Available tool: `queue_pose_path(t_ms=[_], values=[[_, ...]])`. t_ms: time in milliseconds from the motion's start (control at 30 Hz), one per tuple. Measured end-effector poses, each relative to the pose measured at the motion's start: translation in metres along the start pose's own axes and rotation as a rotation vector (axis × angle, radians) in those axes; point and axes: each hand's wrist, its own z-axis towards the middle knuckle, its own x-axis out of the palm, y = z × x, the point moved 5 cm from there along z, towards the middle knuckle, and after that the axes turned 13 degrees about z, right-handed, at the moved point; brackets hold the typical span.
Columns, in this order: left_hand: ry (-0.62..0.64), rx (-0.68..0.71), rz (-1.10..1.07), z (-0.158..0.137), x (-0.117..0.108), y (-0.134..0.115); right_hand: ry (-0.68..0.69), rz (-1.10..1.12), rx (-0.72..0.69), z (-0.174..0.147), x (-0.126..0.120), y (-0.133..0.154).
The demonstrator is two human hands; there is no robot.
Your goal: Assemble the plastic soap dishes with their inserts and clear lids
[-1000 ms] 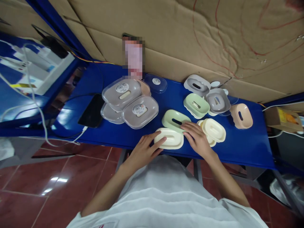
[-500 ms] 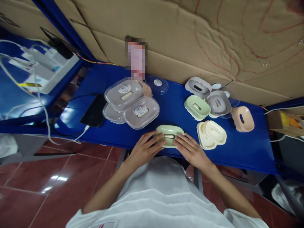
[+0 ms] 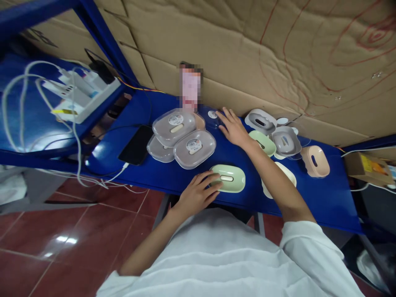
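Left hand (image 3: 198,194) steadies the green soap box (image 3: 228,178) at lower centre; right hand (image 3: 232,128), fingers spread, apparently touches the clear lid (image 3: 212,115), which must next be gripped.

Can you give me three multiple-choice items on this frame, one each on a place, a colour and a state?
1. Where is the right hand?
A. at the far edge, on the clear lid
B. on the black phone
C. off the table

2. What colour is the soap dish under the left hand?
A. pink
B. pale green
C. grey

3. How are the left hand's fingers?
A. fisted in the air
B. laid flat on the dish's near-left end
C. pinching a cable

Key: 1 A, fingers spread over the lid by the cardboard wall; 2 B, it is pale green with a cream slot; 3 B, the fingertips rest on its top.
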Motion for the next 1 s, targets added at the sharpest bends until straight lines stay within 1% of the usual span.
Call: queue_pose_path(t_ms=[67,100,167,233,267,333,367,433,500,567,600,700,900,1000], values=[[-0.022,-0.030,-0.028,-0.002,-0.001,0.001,0.035,-0.026,0.045,0.023,0.014,-0.004],[-0.037,-0.050,-0.042,-0.003,-0.002,0.002,0.033,-0.031,0.080,0.026,0.017,-0.004],[-0.065,-0.084,-0.067,-0.004,-0.002,0.004,0.000,-0.019,0.162,0.015,0.016,-0.002],[-0.072,-0.103,-0.087,-0.004,-0.001,0.004,-0.067,0.030,0.207,-0.014,0.004,0.003],[-0.065,-0.113,-0.097,-0.004,-0.001,0.005,-0.105,0.066,0.202,-0.034,-0.005,0.008],[-0.035,-0.156,-0.128,-0.003,0.000,0.007,-0.179,0.138,0.150,-0.079,-0.024,0.019],[-0.019,-0.190,-0.154,-0.002,0.001,0.009,-0.184,0.162,0.120,-0.103,-0.031,0.026],[0.005,-0.262,-0.231,-0.001,0.003,0.012,-0.126,0.174,0.109,-0.149,-0.035,0.037],[0.013,-0.317,-0.318,0.001,0.006,0.014,-0.001,0.164,0.073,-0.187,-0.027,0.049],[0.014,-0.354,-0.374,0.003,0.010,0.016,0.072,0.127,0.009,-0.213,-0.015,0.058],[0.012,-0.369,-0.387,0.005,0.011,0.016,0.088,0.105,-0.019,-0.221,-0.009,0.061],[0.019,-0.376,-0.387,0.009,0.015,0.015,0.085,0.043,-0.045,-0.232,0.002,0.062],[0.024,-0.351,-0.380,0.011,0.013,0.015,0.036,-0.030,-0.112,-0.235,0.010,0.057],[-0.004,-0.344,-0.373,0.012,0.011,0.016,0.016,-0.046,-0.096,-0.241,0.015,0.054]])
